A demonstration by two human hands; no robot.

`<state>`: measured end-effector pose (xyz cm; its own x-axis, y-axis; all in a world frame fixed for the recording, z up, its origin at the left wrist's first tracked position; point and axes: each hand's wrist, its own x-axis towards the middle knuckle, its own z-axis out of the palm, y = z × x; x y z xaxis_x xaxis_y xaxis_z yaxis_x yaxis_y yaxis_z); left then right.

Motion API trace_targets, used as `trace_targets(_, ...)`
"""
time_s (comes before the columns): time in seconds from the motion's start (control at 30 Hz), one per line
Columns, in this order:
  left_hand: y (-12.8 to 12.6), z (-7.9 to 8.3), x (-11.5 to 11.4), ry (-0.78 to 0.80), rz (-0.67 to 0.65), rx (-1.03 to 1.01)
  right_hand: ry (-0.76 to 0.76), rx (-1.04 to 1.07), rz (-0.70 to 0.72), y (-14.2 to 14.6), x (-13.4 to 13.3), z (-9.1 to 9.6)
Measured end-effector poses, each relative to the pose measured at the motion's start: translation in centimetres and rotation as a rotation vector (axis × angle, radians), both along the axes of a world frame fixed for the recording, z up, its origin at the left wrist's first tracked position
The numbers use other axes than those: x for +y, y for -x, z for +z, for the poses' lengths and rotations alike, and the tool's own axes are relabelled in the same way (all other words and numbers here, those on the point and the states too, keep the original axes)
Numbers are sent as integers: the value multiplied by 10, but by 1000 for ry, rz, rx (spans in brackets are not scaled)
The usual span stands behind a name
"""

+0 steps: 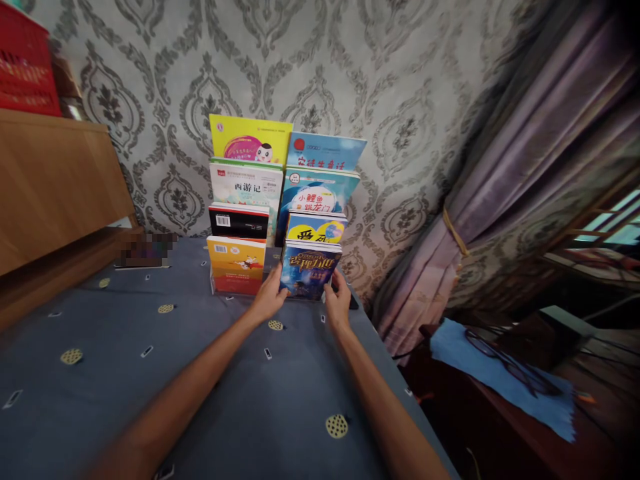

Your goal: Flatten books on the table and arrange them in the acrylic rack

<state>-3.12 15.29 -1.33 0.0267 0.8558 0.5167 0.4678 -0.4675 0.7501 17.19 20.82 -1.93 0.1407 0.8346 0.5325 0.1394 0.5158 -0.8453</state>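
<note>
Both my hands are at the dark blue book [309, 272] at the front right of a tiered book rack [212, 283]. My left hand [271, 293] grips its left edge, thumb on the cover. At the right edge, my right hand [338, 297] closes round it the same way. Behind this book rise a yellow-and-blue book [316, 230], a teal book [345, 190] and a light blue book [327, 150]. The left column holds an orange book [237, 263], a black book [240, 222], a white book [250, 187] and a yellow book [250, 137].
The rack stands on a grey-blue patterned cloth [200, 373] against the papered wall [395, 133]. A wooden cabinet [55, 187] with a red basket [27, 63] is at left. On the right hang curtains [470, 180]; glasses [510, 360] lie on a blue cloth [460, 347].
</note>
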Motion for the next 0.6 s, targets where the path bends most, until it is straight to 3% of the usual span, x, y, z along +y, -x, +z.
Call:
trace_targets(0.23, -3, 3, 0, 27, -2, 21, 7, -14, -43, 4, -3, 4)
trace_targets(0.4, 4, 13, -37, 79, -39, 172, 42, -31, -107, -1, -14, 1)
trace_targets(0.5, 42, 22, -77, 217, -229, 278, 39, -31, -251, -4, -36, -2)
trace_targets(0.6, 115, 32, -106, 544, -541, 357, 42, -121, -185, 0, -69, -2)
